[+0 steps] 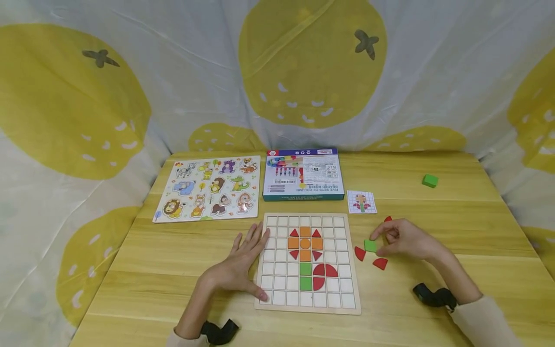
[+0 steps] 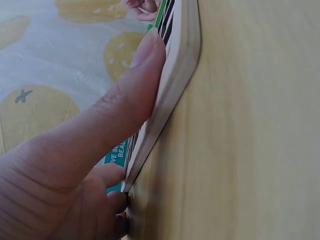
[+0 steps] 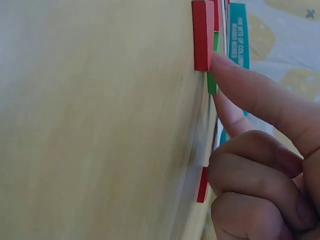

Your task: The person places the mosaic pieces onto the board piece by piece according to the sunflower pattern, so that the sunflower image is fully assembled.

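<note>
Nearest, left hand (image 1: 243,262) flat, fingers straight, pressing the left edge of the grid board (image 1: 277,304) against the tabletop (image 1: 455,212). Farther right, right hand (image 1: 405,239) pinching a green square tile (image 1: 370,246) between thumb and forefinger, just right of the board among red quarter-round pieces (image 1: 380,263). Risk, judging from this: loose pinch dropping the tile, or a sleeve dragging across and knocking the flower pattern (image 1: 305,243) askew.

Your tabletop (image 1: 455,212) is light wood. On it: animal puzzle board (image 1: 210,188) back left, beaded-boxes box (image 1: 303,174) back centre, pattern card (image 1: 362,202) beside it, grid board (image 1: 309,262) in front, loose red pieces (image 1: 379,263) to its right, green cube (image 1: 429,180) far right.
</note>
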{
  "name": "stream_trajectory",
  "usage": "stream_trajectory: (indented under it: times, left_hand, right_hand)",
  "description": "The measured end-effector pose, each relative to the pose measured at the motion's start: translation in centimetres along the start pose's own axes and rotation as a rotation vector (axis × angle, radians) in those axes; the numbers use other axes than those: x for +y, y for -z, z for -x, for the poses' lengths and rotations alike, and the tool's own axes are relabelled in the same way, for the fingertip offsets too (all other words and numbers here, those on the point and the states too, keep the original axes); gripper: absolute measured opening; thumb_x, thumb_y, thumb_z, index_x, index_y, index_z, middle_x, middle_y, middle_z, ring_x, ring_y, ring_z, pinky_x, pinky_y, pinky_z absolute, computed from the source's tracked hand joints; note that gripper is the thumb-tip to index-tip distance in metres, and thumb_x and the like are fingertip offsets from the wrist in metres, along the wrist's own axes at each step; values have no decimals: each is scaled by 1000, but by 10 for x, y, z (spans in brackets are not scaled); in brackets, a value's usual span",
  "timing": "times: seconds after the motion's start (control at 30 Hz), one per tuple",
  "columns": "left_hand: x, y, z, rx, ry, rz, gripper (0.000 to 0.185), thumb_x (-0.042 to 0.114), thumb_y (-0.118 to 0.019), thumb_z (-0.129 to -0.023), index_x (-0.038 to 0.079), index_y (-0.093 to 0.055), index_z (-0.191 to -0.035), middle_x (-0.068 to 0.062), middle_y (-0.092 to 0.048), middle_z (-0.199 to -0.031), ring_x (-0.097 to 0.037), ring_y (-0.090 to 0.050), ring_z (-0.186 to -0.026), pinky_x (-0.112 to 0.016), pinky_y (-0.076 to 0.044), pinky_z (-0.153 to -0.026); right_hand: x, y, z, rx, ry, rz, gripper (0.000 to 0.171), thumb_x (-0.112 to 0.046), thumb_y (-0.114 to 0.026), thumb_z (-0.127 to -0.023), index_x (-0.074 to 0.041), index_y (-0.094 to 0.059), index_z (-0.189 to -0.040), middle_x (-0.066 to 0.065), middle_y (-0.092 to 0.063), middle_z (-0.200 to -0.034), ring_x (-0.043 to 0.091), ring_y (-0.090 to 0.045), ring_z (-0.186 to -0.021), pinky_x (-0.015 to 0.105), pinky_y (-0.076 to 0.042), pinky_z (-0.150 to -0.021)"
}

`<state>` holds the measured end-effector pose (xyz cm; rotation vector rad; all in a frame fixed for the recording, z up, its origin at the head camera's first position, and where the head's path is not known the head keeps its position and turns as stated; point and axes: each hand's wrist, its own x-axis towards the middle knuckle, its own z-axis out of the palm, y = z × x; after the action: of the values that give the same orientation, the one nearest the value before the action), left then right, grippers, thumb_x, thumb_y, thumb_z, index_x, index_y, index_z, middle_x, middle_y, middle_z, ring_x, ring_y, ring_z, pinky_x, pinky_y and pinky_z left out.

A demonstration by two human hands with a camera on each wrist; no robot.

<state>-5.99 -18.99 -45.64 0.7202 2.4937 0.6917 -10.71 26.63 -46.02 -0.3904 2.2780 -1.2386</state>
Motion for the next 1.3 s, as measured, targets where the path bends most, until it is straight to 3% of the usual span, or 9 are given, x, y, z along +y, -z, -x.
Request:
stream_trajectory:
  times: [0.23, 0.73, 0.87, 1.07, 1.3]
  left_hand:
    - [-1, -1, 1, -8, 7, -10, 151, 53, -96, -61, 7, 2, -166, -16, 21, -172, -39, 18, -160, -65, 12, -128]
    - [-1, -1, 2, -3, 8, 6, 151, 53, -96, -62, 7, 2, -166, -16, 20, -173, -38, 18, -161, -65, 12, -127]
    - [-1, -1, 3, 3, 4, 15, 150, 53, -96, -62, 7, 2, -166, -16, 20, -173, -38, 18, -161, -66, 12, -127]
    - [-1, 0, 2, 11, 2, 4, 151, 54, -96, -61, 7, 2, -166, -16, 20, -173, -39, 17, -161, -66, 12, -127]
    - [-1, -1, 0, 7, -6, 0, 150, 53, -96, -62, 7, 2, -166, -16, 20, -173, -39, 17, -160, -66, 12, -127]
  right_hand:
    - [-6, -12, 0, 25, -27, 61, 35, -15, -88, -80, -1, -68, -105, -3, -41, -62, 9, -39, -54, 22, -33, -51]
    - [-23, -28, -2, 222, -49, 153, 25, -19, -87, -82, -7, -79, -102, -3, -41, -65, 10, -37, -59, 23, -28, -50]
    - [-38, -40, -2, 178, -29, 65, 24, -18, -88, -81, -8, -79, -102, -3, -39, -62, 7, -34, -54, 20, -26, -48]
    - [-62, -81, -4, 86, 11, -46, 25, -20, -90, -80, -9, -80, -99, -5, -37, -61, 6, -34, -56, 21, -28, -53]
    - [-80, -127, 3, -29, 86, -30, 19, -22, -91, -78, -18, -78, -91, -9, -41, -58, 2, -35, -54, 17, -28, -52]
